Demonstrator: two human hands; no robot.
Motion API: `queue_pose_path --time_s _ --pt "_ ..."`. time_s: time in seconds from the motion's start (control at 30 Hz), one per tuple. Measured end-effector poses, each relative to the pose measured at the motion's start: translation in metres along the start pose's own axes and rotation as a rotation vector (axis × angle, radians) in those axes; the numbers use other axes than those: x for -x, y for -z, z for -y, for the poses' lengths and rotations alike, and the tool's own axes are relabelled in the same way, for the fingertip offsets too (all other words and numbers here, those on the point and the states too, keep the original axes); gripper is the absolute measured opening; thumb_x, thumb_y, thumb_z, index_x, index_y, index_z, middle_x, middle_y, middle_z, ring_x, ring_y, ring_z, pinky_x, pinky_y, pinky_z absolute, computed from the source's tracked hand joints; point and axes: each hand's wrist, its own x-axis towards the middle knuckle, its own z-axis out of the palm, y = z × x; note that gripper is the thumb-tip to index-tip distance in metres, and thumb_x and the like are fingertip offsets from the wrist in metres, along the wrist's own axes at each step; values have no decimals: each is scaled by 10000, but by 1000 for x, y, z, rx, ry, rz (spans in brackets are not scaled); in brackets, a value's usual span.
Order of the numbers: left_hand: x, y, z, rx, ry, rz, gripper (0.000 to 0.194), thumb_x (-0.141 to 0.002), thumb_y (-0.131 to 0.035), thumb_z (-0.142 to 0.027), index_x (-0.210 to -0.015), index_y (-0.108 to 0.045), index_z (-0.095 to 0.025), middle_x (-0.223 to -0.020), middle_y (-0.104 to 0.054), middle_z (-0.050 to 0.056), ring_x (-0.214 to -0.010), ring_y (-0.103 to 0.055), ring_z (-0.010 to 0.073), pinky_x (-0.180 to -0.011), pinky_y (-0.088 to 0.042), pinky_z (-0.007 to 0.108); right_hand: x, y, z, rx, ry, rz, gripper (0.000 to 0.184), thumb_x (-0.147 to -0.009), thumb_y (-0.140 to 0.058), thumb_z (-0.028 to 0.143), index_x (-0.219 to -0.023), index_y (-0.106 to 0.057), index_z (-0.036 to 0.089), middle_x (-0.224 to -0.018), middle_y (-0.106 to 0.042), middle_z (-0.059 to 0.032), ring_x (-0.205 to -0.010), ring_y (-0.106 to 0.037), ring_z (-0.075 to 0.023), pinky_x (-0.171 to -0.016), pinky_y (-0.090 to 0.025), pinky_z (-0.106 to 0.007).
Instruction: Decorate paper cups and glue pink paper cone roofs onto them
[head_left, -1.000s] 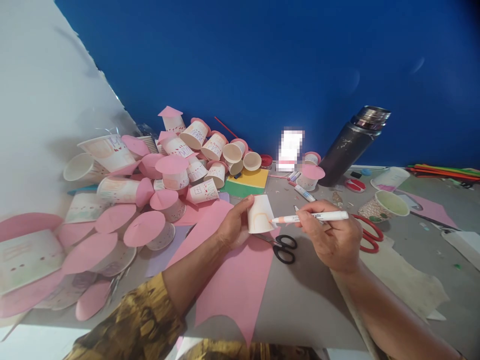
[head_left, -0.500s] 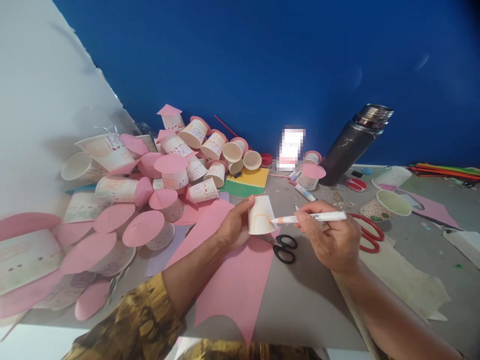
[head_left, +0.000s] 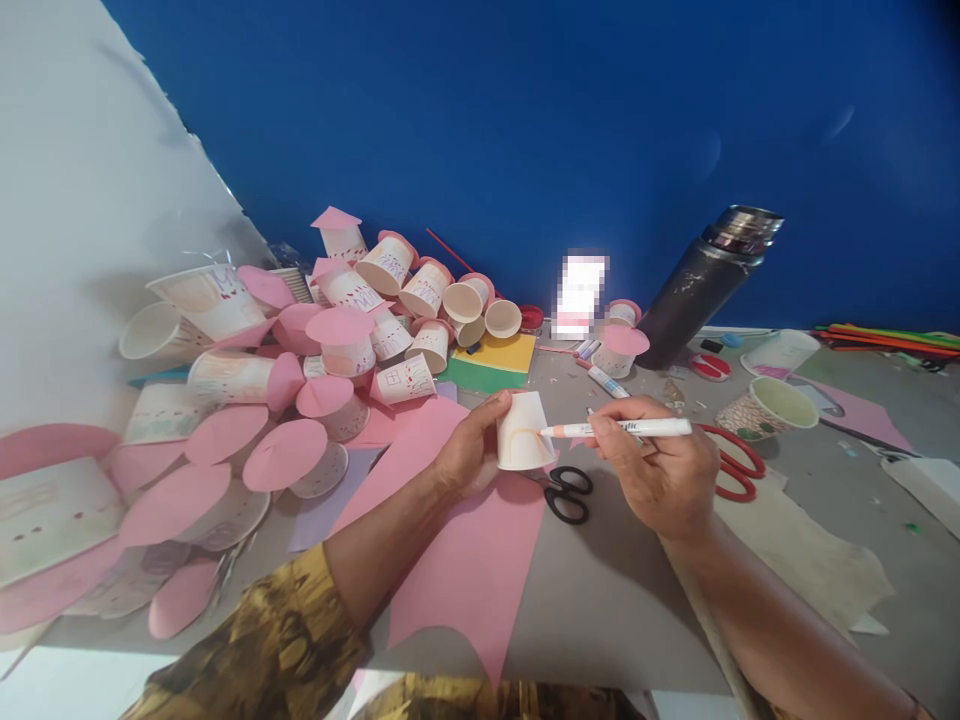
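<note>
My left hand [head_left: 478,445] is closed around a white paper cup [head_left: 521,445], turned with its wide rim downward. A pale orange arched line runs across the side of the cup. In my right hand [head_left: 664,465] is a white marker pen [head_left: 622,428] with a peach-coloured tip section, its point at the cup's side. Beneath the cup lie a large sheet of pink paper [head_left: 465,570] with scalloped cut edges and black-handled scissors [head_left: 568,495], their blades mostly hidden.
Many decorated paper cups with pink paper cones [head_left: 341,335] are heaped on the left. A dark steel flask [head_left: 701,285] leans at the back right. Red-handled scissors [head_left: 739,465], a patterned cup [head_left: 769,410] and a cloth-like piece [head_left: 810,560] lie on the right.
The marker tip has shifted slightly up and left along the orange line on the cup. Both hands keep their hold.
</note>
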Motion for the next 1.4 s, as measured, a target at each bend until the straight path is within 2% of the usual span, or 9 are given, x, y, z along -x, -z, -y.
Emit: queue_pose_path --time_s 0.13,0.43,0.53,0.73,0.93,1.07,1.2,1.33,1.4 --pt "0 1 2 -1 2 47 361 -856 -702 -439 -1085 -621 -173 -868 -689 69 -696 -723 281 -614 -611 441 1 -1 0 -24 -12 4 176 -930 -620 289 -782 -675 212 -586 -669 30 -488 -619 -134 -498 -464 -247" --pt "0 0 1 -29 -18 63 367 -852 -709 -444 -1083 -620 -173 -846 -676 58 -694 -722 282 -598 -620 447 1 -1 -1 -3 33 10 169 -927 -628 271 -772 -659 213 -594 -680 31 -480 -613 -127 -506 -457 -244" --pt "1 -1 2 -53 -37 58 357 -848 -719 -434 -1070 -620 -174 -833 -675 56 -687 -713 267 -601 -620 435 1 -2 0 -35 30 32 151 -933 -627 256 -791 -664 222 -618 -695 38 -487 -621 -120 -508 -467 -234" --pt "1 -1 2 -68 -40 45 378 -836 -725 -463 -1065 -610 -186 -837 -673 57 -687 -714 286 -582 -622 473 0 0 0 28 74 -32 165 -924 -629 263 -767 -660 221 -592 -677 34 -474 -588 -125 -510 -460 -250" --pt "3 -3 2 -86 -57 3 395 -794 -766 -452 -1049 -627 -184 -844 -644 43 -698 -691 261 -584 -628 470 2 -1 0 -21 48 31 150 -931 -628 256 -789 -664 225 -631 -706 37 -493 -621 -120 -508 -464 -235" --pt "2 -4 1 -100 -46 -2 409 -791 -763 -463 -1056 -617 -188 -846 -647 45 -693 -698 274 -586 -622 484 1 -1 1 15 50 -15 170 -927 -629 267 -768 -664 221 -604 -690 34 -481 -603 -123 -505 -461 -243" --pt "3 -4 1 -103 -52 -11 405 -790 -766 -458 -1050 -617 -185 -851 -653 47 -709 -695 261 -610 -615 446 0 0 0 -25 37 28 160 -930 -630 269 -783 -675 224 -598 -686 41 -479 -612 -122 -498 -466 -242" --pt "3 -5 0 -122 -54 -23 411 -817 -739 -494 -1056 -605 -187 -840 -667 54 -693 -692 255 -632 -599 434 -1 4 -2 -52 -13 -54 143 -933 -622 249 -807 -683 221 -620 -692 39 -528 -657 -134 -533 -496 -247" --pt "2 -4 1 -143 -67 -47 418 -814 -740 -515 -1027 -603 -183 -808 -658 43 -669 -676 231 -625 -580 392 -1 6 -2 -37 0 -69 143 -931 -621 238 -801 -678 221 -619 -685 40 -516 -639 -129 -530 -491 -249"
